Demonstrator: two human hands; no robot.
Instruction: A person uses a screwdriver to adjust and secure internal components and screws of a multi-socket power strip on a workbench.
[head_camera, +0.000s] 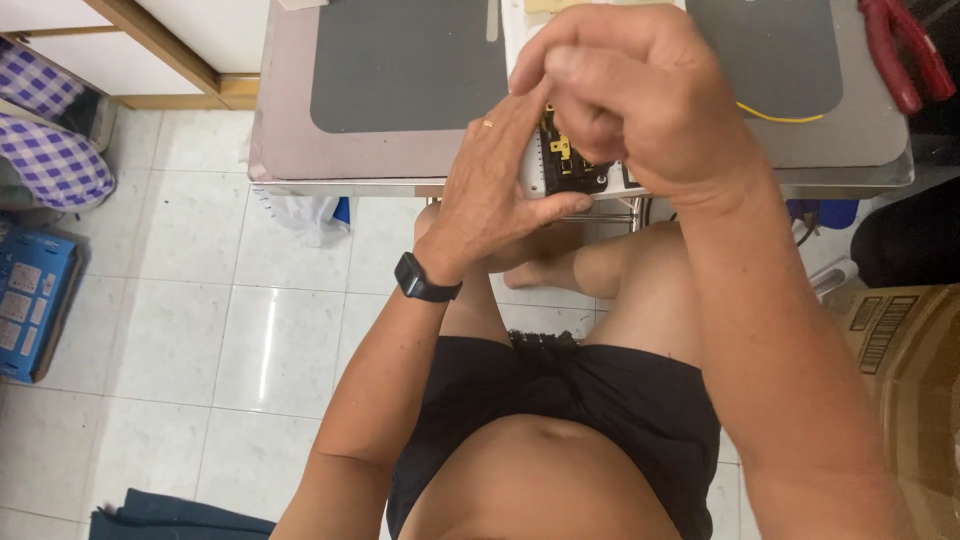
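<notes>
A small home workshop corner, it seems: a metal-edged worktable (300, 150) carries dark grey work mats (400, 60), with red-handled pliers (900, 50) and a yellow wire (780, 115) lying on it. The floor is glossy white tile (260, 340), with a cardboard box (900, 340), a blue carton (30, 300) and checked purple cloth (50, 140) set around.

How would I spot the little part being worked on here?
Start at the table along the top. At its near edge both hands meet; the left hand steadies a small white-framed black part with brass pieces, unlike the flat grey mats behind.
</notes>
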